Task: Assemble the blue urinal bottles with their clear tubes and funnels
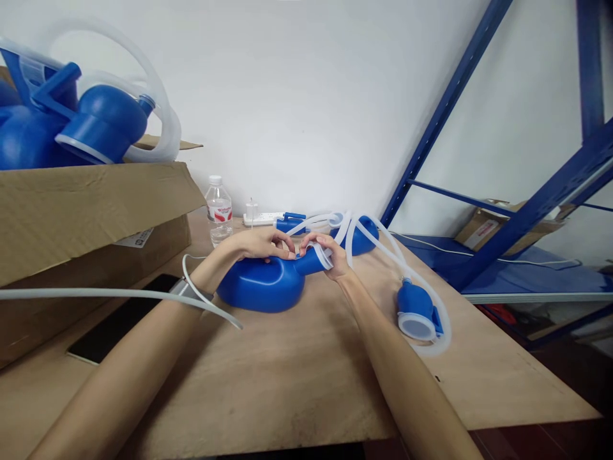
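A blue plastic urinal bottle [261, 287] lies on its side on the wooden table in front of me. Its neck points right and ends in a white-rimmed mouth [324, 257]. My right hand [330, 252] is wrapped around the neck by that mouth. With bent fingers, my left hand [268, 244] pinches at the top of the bottle where the neck begins; what the fingertips press on is too small to make out. Beyond my hands lie another blue bottle [364, 235] and a blue part with a handle [290, 223], among looped clear tubes [352, 233].
A cardboard box [96, 198] piled with blue urinal parts [108, 121] and tubing stands left. Near it are a black phone [124, 316], a water bottle [220, 211] and a power strip [263, 218]. A blue funnel-like piece [416, 306] lies right, before a blue shelf rack [445, 255].
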Motion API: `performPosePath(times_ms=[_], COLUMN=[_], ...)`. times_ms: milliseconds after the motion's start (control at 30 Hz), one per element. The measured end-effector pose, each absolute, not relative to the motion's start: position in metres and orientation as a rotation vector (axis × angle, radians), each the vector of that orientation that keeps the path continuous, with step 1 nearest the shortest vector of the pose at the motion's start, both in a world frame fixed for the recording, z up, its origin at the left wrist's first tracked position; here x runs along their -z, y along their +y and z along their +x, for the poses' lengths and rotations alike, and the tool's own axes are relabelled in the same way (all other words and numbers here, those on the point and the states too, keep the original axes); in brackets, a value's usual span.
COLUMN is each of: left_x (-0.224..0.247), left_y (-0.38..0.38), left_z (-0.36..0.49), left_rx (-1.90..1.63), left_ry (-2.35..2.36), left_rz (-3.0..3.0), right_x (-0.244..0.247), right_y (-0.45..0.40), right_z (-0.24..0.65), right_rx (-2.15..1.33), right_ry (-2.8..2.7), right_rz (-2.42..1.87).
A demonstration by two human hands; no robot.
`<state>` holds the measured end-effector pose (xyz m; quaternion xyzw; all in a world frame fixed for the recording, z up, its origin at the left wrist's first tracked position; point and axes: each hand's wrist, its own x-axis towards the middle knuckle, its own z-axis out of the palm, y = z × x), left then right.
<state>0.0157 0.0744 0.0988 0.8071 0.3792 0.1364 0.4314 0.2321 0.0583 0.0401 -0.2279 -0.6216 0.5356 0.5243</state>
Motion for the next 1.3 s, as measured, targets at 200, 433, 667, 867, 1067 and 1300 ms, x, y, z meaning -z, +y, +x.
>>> performPosePath(times_ms=[200, 433, 667, 867, 1067, 1300], left_x=[-0.098, -0.095, -0.1, -0.099, -0.103, -0.105], left_y=[0.074, 0.076, 0.075, 0.076, 0.073, 0.064], left_z=[0.014, 0.014, 0.022, 0.029, 0.033, 0.036], left_rx=[-0.304, -0.437, -0.419, -0.406, -0.371, -0.321], left_ry=[0.982, 0.785, 0.962, 0.993, 1.067, 1.247], left_rz=[2.013, 2.163, 2.101, 2.003, 2.085, 2.185], right_x=[-0.04, -0.041, -0.043, -0.043, -0.044, -0.043], right_y=[0.06, 0.061, 0.059, 0.059, 0.059, 0.059], right_z=[0.235, 0.236, 0.234, 0.233, 0.233, 0.232], right_rx=[-1.261, -1.246, -1.243, -1.241, -1.23, -1.265], right_ry=[-1.527, -1.553, -1.534, -1.543, -1.553, -1.515], right_rz=[-0.571, -0.595, -0.606, -0.595, -0.606, -0.62])
